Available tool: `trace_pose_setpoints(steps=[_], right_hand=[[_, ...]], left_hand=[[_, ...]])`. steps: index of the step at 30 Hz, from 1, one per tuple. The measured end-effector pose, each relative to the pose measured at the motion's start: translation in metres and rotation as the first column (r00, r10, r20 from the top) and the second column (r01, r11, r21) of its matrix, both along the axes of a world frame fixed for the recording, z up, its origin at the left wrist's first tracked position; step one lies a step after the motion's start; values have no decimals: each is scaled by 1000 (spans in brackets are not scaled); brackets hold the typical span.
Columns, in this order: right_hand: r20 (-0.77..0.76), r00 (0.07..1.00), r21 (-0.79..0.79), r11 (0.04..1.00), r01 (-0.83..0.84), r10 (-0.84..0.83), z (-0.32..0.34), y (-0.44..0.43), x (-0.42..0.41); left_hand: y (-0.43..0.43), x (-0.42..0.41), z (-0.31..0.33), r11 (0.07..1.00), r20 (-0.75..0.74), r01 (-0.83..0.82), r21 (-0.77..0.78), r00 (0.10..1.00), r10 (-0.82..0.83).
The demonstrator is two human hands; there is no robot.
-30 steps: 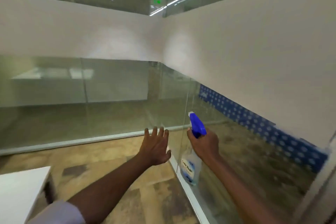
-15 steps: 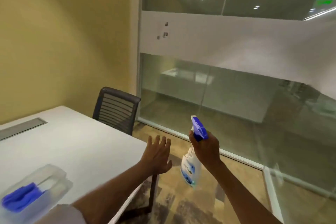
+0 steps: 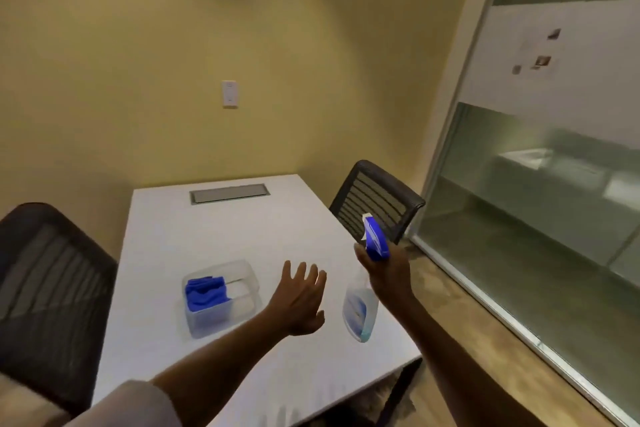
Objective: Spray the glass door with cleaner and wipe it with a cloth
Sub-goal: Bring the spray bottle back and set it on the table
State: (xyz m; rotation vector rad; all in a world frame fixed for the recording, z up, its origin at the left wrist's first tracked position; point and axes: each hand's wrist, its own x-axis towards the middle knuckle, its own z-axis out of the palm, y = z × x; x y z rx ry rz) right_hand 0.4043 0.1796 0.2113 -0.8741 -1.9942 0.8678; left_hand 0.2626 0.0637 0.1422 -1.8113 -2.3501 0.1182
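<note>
My right hand (image 3: 388,274) grips the neck of a clear spray bottle (image 3: 360,312) with a blue trigger head, held in the air over the table's right edge. To its left my left hand (image 3: 299,298) hovers above the table, holding nothing, fingers spread. A blue cloth (image 3: 206,293) lies folded in a clear plastic tub (image 3: 242,288) on the white table (image 3: 214,236), left of my left hand. The glass wall (image 3: 547,204) with a frosted band stands on the right.
Two black mesh chairs flank the table: one (image 3: 377,201) at the far right corner, another (image 3: 48,288) at the near left. A grey cable hatch (image 3: 230,193) sits at the table's far end. A yellow wall with a switch (image 3: 229,94) lies behind.
The view has swung left from the glass to the table; the tub with the cloth now lies centre. Both hands keep their pose, the right still holding the bottle.
</note>
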Motion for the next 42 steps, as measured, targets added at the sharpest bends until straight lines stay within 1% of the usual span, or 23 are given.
trace_pose_setpoints(steps=[1,2,6,9,12,16,20,24,28,34,38,42], right_hand=[[3,998,-51,996,-70,70,-7,6,-26],[-1,995,-86,991,-99,99,-14,10,-39],[-82,993,-122,988,-98,88,-30,14,-69],[-77,987,-164,975,-150,139,-45,20,-114],[-78,982,-192,964,-183,171,-63,28,-157],[-54,981,-203,960,-192,184,-87,44,-206],[-12,982,-176,967,-186,187,-115,57,-246],[0,986,-184,969,-164,167,-138,66,-274],[8,986,-200,967,-160,165,-162,76,-296],[21,983,-237,956,-173,183,-185,86,-315],[23,986,-263,953,-152,164,-195,90,-319],[3,984,-248,954,-170,177,-200,90,-323]], left_hand=[[-3,-16,-4,998,15,-66,-15,998,66],[-5,-26,-7,995,27,-98,-27,995,98],[-13,-44,-16,989,22,-139,-53,990,140],[-16,-83,-31,973,19,-212,-89,977,214],[-18,-122,-47,962,-5,-244,-123,969,246],[-14,-168,-68,947,-2,-276,-166,960,279],[-12,-208,-95,932,17,-293,-212,953,303],[-10,-230,-118,912,72,-335,-235,930,360],[-11,-250,-142,897,110,-345,-276,916,386],[-19,-271,-161,847,190,-430,-314,845,499],[-27,-278,-177,800,167,-460,-384,818,551],[-34,-282,-188,808,153,-452,-378,831,536]])
